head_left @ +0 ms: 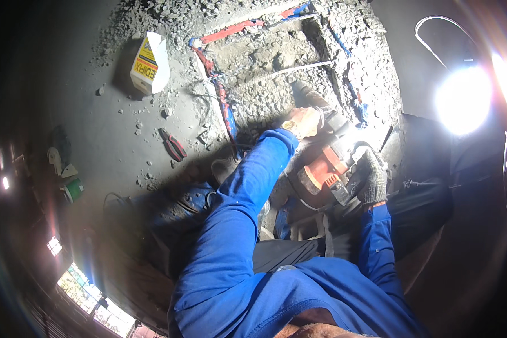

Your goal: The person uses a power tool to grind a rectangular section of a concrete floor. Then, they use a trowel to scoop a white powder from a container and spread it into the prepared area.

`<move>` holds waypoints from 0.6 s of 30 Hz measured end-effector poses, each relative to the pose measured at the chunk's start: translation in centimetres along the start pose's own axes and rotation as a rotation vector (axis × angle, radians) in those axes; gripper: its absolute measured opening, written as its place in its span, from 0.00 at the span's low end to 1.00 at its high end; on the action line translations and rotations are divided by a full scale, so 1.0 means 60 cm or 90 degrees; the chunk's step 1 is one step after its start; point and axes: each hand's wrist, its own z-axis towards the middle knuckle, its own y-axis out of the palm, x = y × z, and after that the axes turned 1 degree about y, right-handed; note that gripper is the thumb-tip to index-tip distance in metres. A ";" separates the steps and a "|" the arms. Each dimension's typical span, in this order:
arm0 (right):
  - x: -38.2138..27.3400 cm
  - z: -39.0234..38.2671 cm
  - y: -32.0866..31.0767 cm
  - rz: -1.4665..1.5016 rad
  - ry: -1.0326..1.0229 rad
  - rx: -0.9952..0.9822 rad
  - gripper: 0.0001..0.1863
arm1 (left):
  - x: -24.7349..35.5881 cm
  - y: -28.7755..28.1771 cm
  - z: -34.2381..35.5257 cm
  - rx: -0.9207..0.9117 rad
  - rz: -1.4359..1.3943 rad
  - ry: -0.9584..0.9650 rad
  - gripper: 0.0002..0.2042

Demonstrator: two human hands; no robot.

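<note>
An orange-and-grey demolition hammer [323, 168] slants across the lower right part of a broken-up concrete patch. My left hand [305, 121], bare and with a watch on its wrist, closes round the front part of the hammer. The dark nose [310, 94] of the hammer points up-left over the rubble [265, 93]; its very tip I cannot make out. My right hand [372, 180], in a grey knit glove, wraps the rear handle. Glare hides part of the hammer's body near the right hand.
Red and blue strips [225, 32] edge the rectangular patch, with wires across it. Loose gravel [372, 62] heaps along the top and right. At the left lie a white-and-yellow carton [150, 65] and red-handled pliers [173, 145]. A bright lamp [463, 101] stands at the right.
</note>
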 end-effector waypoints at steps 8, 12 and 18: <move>-0.017 -0.042 0.045 -0.196 -0.139 -0.110 0.12 | -0.047 0.022 -0.031 0.026 -0.021 -0.015 0.11; -0.015 -0.094 0.052 -0.257 -0.163 -0.078 0.13 | -0.013 0.017 -0.070 0.180 0.025 -0.087 0.11; -0.026 -0.092 -0.007 0.010 -0.120 -0.173 0.14 | 0.078 -0.120 -0.168 0.082 0.031 -0.140 0.11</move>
